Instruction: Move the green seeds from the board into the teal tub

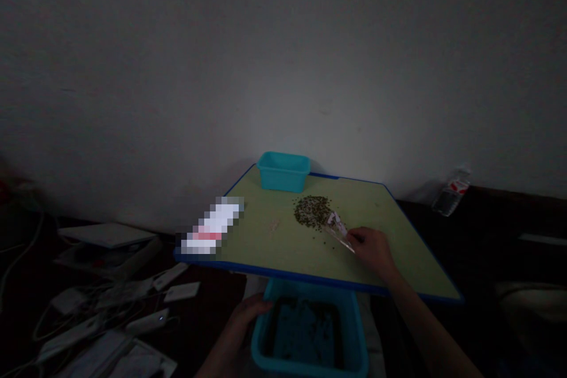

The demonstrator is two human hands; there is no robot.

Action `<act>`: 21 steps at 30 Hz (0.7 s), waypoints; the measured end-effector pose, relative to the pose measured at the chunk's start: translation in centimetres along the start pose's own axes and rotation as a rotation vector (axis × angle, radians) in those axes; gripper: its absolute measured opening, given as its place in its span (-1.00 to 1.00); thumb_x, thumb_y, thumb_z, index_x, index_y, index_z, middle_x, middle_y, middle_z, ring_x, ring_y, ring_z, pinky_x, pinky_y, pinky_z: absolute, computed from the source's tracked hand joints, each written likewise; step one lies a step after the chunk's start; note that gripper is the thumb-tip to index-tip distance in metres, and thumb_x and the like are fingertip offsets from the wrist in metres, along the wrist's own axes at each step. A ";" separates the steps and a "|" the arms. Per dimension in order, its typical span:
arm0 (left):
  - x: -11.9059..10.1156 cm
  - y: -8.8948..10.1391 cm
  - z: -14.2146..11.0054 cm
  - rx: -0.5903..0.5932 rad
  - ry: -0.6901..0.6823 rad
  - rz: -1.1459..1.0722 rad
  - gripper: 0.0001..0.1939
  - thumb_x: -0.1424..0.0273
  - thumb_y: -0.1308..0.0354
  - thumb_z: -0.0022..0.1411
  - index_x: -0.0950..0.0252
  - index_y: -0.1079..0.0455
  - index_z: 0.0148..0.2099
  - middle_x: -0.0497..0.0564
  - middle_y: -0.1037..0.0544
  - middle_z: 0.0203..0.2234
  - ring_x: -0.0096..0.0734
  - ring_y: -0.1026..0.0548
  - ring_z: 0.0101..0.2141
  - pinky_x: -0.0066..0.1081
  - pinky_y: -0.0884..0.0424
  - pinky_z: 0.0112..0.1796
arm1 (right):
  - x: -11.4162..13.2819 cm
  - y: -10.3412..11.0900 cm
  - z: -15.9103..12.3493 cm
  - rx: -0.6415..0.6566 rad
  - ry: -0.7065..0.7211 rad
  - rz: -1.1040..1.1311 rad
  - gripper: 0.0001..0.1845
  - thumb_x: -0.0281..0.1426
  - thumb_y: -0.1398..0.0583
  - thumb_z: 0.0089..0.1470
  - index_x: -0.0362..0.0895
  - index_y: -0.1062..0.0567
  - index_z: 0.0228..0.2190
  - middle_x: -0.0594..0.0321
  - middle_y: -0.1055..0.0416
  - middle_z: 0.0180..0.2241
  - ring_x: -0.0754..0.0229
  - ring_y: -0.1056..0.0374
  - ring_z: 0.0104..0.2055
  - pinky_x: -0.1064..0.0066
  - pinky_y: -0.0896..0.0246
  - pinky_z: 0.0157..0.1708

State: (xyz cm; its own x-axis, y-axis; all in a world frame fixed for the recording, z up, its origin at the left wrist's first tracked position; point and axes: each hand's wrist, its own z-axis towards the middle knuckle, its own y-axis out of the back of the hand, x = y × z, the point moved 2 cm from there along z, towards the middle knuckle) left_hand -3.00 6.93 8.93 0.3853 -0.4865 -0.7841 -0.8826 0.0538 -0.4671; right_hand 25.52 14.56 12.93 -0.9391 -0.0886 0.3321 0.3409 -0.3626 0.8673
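Observation:
My right hand (371,250) is closed on the near end of a clear plastic piece (342,240) over the table; it looks like a small bag or wrapper, its exact kind unclear. Its whitish-pink part (337,222) touches the edge of a spread pile of small dark grains (312,211), and a few grains lie loose nearby. Below the table's front edge, my left hand (248,316) grips the left rim of a turquoise plastic bin (257,342) at my lap. Dark bits cling to the bin's floor and sides.
A second turquoise bin (283,180) stands at the back of the blue-edged table (266,248). A small pale patch of bits (273,225) lies left of the pile. At the left edge rests a pixelated flat item (210,229). Cables and power strips (146,320) clutter the lower left.

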 end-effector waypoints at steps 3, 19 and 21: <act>0.2 0.3 0.2 -0.045 0.009 0.000 -0.83 0.39 -0.12 -0.06 0.29 -0.47 -0.37 0.03 -0.61 -0.53 -0.18 -0.52 -0.44 -0.23 -0.37 -0.31 | 0.1 -0.1 0.2 0.005 0.000 -0.006 -0.72 -0.30 -0.06 0.00 -0.07 -0.55 -0.36 0.22 -0.51 -0.36 0.18 -0.38 -0.35 0.44 -0.14 -0.34; -0.1 -0.2 -0.2 -0.038 0.011 -0.004 -0.82 0.39 -0.13 -0.08 0.30 -0.48 -0.37 0.05 -0.62 -0.52 -0.16 -0.52 -0.45 -0.21 -0.37 -0.31 | 0.5 -0.1 0.0 0.027 0.022 0.009 -0.72 -0.28 -0.06 0.01 -0.05 -0.55 -0.39 0.24 -0.50 -0.41 0.20 -0.37 -0.38 0.46 -0.12 -0.37; -0.2 -0.2 -0.2 -0.068 0.021 -0.016 -0.85 0.40 -0.14 -0.09 0.28 -0.48 -0.40 0.02 -0.62 -0.52 -0.16 -0.52 -0.45 -0.23 -0.37 -0.34 | 0.6 -0.2 0.2 0.029 0.026 0.008 -0.72 -0.29 -0.06 0.01 -0.06 -0.55 -0.39 0.23 -0.50 -0.40 0.20 -0.37 -0.37 0.46 -0.12 -0.36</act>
State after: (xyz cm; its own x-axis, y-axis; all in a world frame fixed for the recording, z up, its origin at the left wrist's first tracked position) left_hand -2.92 6.84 9.27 0.3946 -0.5048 -0.7677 -0.8929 -0.0134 -0.4501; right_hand 24.89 14.72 13.03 -0.9371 -0.1151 0.3297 0.3491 -0.3352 0.8751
